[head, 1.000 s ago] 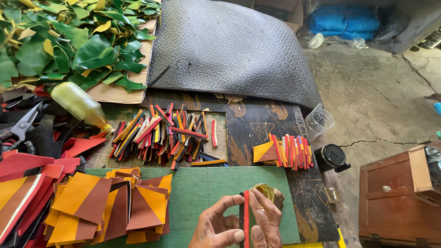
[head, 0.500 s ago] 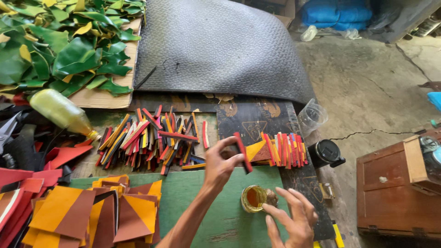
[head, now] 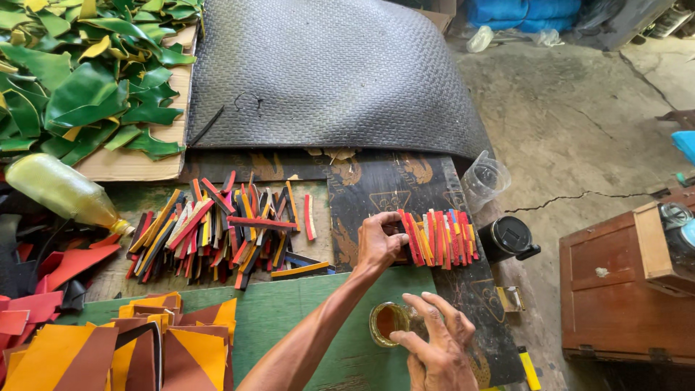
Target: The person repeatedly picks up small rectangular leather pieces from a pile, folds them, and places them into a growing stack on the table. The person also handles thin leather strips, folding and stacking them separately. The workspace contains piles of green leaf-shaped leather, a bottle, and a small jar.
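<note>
My left hand [head: 379, 242] reaches out over the dark printed board [head: 365, 192] and pinches a red strip [head: 407, 235] at the left end of a neat row of red, orange and yellow strips [head: 443, 237]. My right hand [head: 436, 342] rests low on the board with fingers spread, its fingertips beside a small glass jar of amber liquid [head: 389, 322]. A loose heap of mixed coloured strips [head: 217, 228] lies to the left of the board.
Orange and brown leather pieces [head: 137, 347] lie on a green mat [head: 289, 318]. Green leaf-shaped cutouts [head: 79, 80], a yellowish bottle [head: 61, 190], a black textured sheet [head: 326, 72], a clear cup [head: 485, 177], a black lid [head: 510, 235] and a wooden box [head: 622, 286] surround the work spot.
My left hand carried the red strip from in front of me up and right to the row's left end. My right hand let go of it and settled by the jar.
</note>
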